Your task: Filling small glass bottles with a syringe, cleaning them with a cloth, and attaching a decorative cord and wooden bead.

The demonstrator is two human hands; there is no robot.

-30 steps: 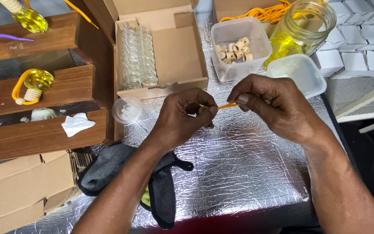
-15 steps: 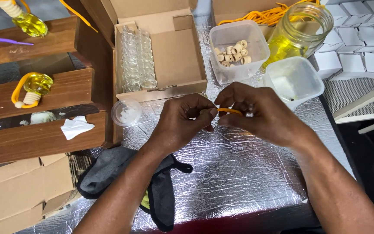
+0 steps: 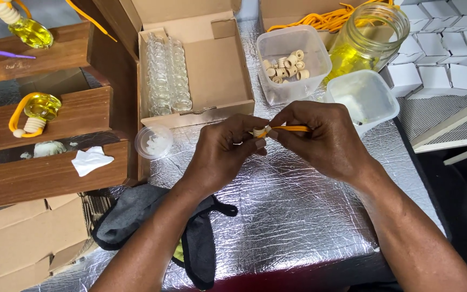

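Since a second ago both my hands have drawn closer together over the silver foil-covered table [image 3: 298, 216], and the orange cord [image 3: 293, 128] that then stuck out bare between them now meets a small pale wooden bead [image 3: 259, 131] at its left end. My left hand [image 3: 225, 154] pinches that bead between thumb and fingertips, closed on it. My right hand [image 3: 325, 141] is closed on the cord, thumb and forefinger clamped around it just right of the bead. What shows of the cord lies nearly level, its long axis running left to right across my view, its tip pointing left into the bead; the rest is hidden inside my right fist. I cannot tell how far the tip has entered the bead.

Both hands hover above the table, just in front of the open cardboard box [image 3: 217, 70] with its row of small clear glass bottles [image 3: 167, 73]. Beyond my right hand stand a clear tub of wooden beads [image 3: 293, 62], an empty clear tub [image 3: 366, 97] and a glass jar of yellow liquid [image 3: 366, 40]. A small round plastic lid [image 3: 153, 141] sits left of my left hand, near the wooden shelf [image 3: 49, 116]. Dark grey cloth [image 3: 152, 216] lies under my left forearm.
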